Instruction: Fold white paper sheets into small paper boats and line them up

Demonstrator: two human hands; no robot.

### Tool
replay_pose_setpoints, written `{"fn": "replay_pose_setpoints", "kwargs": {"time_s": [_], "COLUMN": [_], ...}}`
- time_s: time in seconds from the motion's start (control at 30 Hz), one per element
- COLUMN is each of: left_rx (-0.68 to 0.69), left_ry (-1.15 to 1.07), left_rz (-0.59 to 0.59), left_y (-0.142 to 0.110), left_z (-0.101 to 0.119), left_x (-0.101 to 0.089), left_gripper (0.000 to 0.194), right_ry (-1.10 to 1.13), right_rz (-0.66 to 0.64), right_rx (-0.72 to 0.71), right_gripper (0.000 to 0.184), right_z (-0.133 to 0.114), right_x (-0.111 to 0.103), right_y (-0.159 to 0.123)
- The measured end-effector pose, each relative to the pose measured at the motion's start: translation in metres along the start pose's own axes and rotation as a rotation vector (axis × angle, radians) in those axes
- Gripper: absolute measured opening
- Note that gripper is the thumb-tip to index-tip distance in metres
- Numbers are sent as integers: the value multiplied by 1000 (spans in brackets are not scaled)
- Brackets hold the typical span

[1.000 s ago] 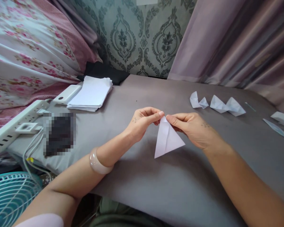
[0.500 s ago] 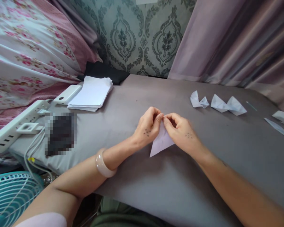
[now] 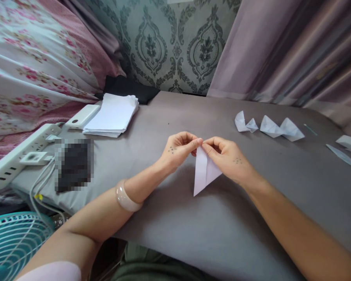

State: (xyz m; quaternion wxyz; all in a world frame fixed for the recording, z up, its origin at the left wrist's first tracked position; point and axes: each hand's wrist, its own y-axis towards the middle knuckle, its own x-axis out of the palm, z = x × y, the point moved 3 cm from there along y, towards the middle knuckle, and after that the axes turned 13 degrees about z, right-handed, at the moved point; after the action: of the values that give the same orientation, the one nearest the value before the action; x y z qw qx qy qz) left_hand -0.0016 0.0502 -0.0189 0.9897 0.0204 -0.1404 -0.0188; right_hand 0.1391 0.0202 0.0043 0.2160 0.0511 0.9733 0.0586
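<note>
A folded sheet of paper (image 3: pixel 204 171), pale and triangular, hangs point-down above the grey table with a narrow flap running along its left side. My left hand (image 3: pixel 179 150) pinches its top corner between thumb and fingers; a pale bangle is on that wrist. Right beside it, my right hand (image 3: pixel 220 154) is closed on the same upper edge, covering part of the paper's right side. The fingertips of both hands nearly meet at the top.
Several folded paper shapes (image 3: pixel 282 128) stand on the table (image 3: pixel 169 117) at the right. Far left are a stack of white paper (image 3: pixel 109 115), a white box (image 3: pixel 83 116), a power strip (image 3: pixel 20 156) with cables, and a blurred dark object (image 3: pixel 74 166). A teal fan (image 3: pixel 17 246) stands lower left.
My left hand has shifted slightly left and opened out from the paper's face, so more of the paper and its flap shows. The paper's lower point has moved a little right.
</note>
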Motion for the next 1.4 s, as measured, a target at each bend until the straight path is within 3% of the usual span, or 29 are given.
{"fn": "replay_pose_setpoints", "kwargs": {"time_s": [0.1, 0.4, 0.63, 0.83, 1.1, 1.23, 1.4], "left_rx": [19, -70, -191, -317, -293, -219, -86], "left_ry": [44, 26, -81, -85, -69, 19, 217], "left_rz": [14, -107, -134, -245, -287, -241, -249], "left_y": [1, 7, 5, -3, -7, -7, -5], "left_z": [2, -1, -5, -12, -9, -7, -11], "left_x": [-1, -5, -4, 2, 6, 5, 2], "left_gripper": [28, 25, 25, 25, 22, 20, 22], "right_ry": [144, 243, 425, 507, 469, 479, 294], "right_rz": [-91, -116, -12, 40, -8, 11, 79], "right_rx": [152, 273, 293, 328, 259, 228, 51], "right_gripper": [31, 34, 35, 36, 39, 37, 34], "right_z": [6, 18, 32, 33, 32, 37, 33], "right_x": [-1, -4, -6, -9, -13, -12, -10], "right_y": [3, 9, 21, 26, 29, 31, 27]}}
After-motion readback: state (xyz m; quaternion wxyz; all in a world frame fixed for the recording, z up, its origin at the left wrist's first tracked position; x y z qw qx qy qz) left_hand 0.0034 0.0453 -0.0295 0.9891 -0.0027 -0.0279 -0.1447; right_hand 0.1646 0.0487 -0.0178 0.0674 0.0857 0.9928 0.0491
